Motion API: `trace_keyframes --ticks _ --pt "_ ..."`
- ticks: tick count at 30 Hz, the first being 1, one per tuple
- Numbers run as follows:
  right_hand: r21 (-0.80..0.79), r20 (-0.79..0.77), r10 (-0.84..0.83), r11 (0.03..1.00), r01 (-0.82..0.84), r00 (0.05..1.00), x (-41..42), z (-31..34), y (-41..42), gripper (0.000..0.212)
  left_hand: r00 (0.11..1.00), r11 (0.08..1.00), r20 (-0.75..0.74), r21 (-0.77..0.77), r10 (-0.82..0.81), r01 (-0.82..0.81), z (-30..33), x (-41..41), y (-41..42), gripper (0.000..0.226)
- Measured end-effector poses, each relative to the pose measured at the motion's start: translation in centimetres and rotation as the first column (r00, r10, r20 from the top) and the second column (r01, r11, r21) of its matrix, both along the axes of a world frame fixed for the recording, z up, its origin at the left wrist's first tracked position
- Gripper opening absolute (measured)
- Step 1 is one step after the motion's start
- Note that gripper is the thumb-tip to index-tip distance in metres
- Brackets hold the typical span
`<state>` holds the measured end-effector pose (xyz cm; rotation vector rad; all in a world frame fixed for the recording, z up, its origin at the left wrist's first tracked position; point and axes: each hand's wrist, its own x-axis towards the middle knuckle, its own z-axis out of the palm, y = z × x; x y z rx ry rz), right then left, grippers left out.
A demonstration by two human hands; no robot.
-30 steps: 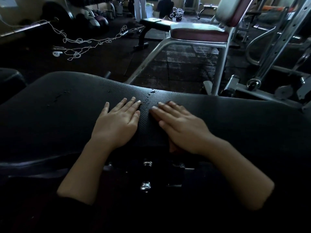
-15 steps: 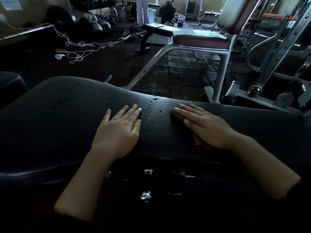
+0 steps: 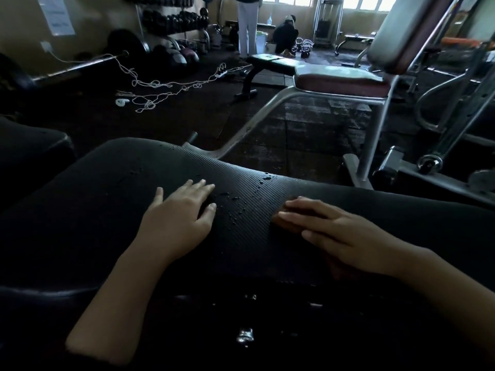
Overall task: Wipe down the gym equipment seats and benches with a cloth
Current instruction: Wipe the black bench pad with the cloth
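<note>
The left hand [image 3: 178,219] lies flat, fingers straight, on the black ribbed bench pad [image 3: 107,210]. The right hand [image 3: 340,236] presses a dark reddish-brown cloth [image 3: 288,226] flat with straight fingers; water droplets [image 3: 235,202] lie between the hands, and bare pad stretches beyond each. No readable writing.

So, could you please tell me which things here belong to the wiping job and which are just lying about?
In the job:
black ribbed pad
brown cloth under right hand
left hand
water droplets

Lying about:
white cord
red-seated chair
dumbbell rack
</note>
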<state>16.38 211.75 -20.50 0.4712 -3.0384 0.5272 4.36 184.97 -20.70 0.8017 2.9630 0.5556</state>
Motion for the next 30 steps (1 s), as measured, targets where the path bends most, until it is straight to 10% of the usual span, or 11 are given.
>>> trace_keyframes --ticks 13,23,30 --pt "0.174 0.025 -0.086 0.981 0.081 0.996 -5.1 -0.9 -6.2 0.05 0.996 0.985 -0.019 -0.15 0.083 -0.085 -1.2 -1.2 0.3 0.055" --pt "0.015 0.052 -0.266 0.964 0.266 0.963 -16.6 -0.7 -5.1 0.041 0.996 0.987 -0.027 -0.136 0.087 -0.09 -1.3 -1.5 0.2 0.056" --pt "0.084 0.048 -0.39 0.919 0.385 0.92 -9.9 -0.1 -2.4 0.044 0.997 0.989 -0.026 -0.128 0.073 -0.076 -1.6 -1.5 0.1 0.057"
